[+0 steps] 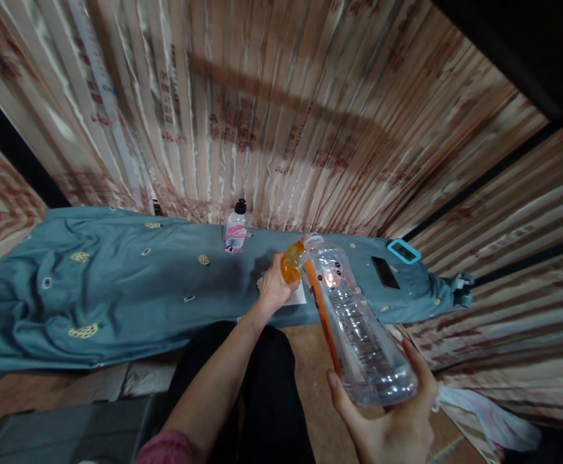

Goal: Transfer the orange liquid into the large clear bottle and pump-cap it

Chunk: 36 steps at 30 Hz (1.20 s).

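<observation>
Clear bottle over near edge of cloth, my right hand gripping it, left hand clasping orange container, contents unclear

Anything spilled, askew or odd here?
No spill or damage visible. The teal cloth is rumpled toward the picture's left, a bit untidy. The clear bottle is tilted, but the right hand holds it, its mouth beside the amber object in the left hand.
</observation>
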Each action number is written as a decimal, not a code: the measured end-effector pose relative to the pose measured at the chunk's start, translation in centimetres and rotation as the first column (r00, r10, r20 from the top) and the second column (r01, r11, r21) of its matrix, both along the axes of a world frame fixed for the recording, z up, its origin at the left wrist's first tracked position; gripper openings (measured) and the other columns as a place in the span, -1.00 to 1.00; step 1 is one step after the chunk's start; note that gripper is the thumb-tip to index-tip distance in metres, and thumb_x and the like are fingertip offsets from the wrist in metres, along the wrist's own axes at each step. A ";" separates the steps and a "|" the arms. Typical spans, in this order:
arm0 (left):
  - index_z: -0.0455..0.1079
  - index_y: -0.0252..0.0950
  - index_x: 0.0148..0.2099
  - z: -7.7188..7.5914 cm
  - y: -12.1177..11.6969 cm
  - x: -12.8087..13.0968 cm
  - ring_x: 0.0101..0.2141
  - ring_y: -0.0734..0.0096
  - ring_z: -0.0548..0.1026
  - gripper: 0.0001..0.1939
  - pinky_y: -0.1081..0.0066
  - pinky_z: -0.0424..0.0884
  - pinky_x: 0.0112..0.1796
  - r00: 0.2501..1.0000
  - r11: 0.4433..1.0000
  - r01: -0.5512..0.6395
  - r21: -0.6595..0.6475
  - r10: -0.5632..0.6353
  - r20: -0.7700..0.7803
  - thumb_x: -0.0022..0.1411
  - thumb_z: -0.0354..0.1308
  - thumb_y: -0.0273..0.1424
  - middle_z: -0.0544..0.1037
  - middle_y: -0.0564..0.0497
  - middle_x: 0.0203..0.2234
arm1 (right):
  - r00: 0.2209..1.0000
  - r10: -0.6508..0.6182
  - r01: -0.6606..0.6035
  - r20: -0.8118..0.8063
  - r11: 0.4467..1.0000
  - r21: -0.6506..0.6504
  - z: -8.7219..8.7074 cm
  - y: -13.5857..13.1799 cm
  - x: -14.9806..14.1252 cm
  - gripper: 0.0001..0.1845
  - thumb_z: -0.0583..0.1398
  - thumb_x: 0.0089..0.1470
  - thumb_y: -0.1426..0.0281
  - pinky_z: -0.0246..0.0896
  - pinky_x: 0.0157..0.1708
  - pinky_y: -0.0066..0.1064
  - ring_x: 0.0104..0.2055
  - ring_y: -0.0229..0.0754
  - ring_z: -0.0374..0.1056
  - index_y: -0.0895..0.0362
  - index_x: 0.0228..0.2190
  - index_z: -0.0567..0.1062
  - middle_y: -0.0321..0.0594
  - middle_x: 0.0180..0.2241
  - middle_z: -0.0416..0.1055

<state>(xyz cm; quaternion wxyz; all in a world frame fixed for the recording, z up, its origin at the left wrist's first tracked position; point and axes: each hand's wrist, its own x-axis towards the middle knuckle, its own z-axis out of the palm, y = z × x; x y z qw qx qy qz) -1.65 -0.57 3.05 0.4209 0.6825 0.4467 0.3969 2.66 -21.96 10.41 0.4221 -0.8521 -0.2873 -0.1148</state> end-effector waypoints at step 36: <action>0.18 -0.19 0.03 -0.5 0.3 0.0 -0.17 0.27 0.57 -0.45 0.33 0.46 -0.12 0.995 1.000 0.024 0.006 -0.025 0.095 0.00 0.28 -0.47 0.57 0.01 -0.18 | 0.998 0.034 -0.034 0.045 0.999 -0.007 -0.4 -0.3 0.4 0.26 0.21 -0.36 -0.34 0.37 -0.11 0.16 0.00 0.37 0.40 0.14 0.23 0.16 0.11 0.09 0.36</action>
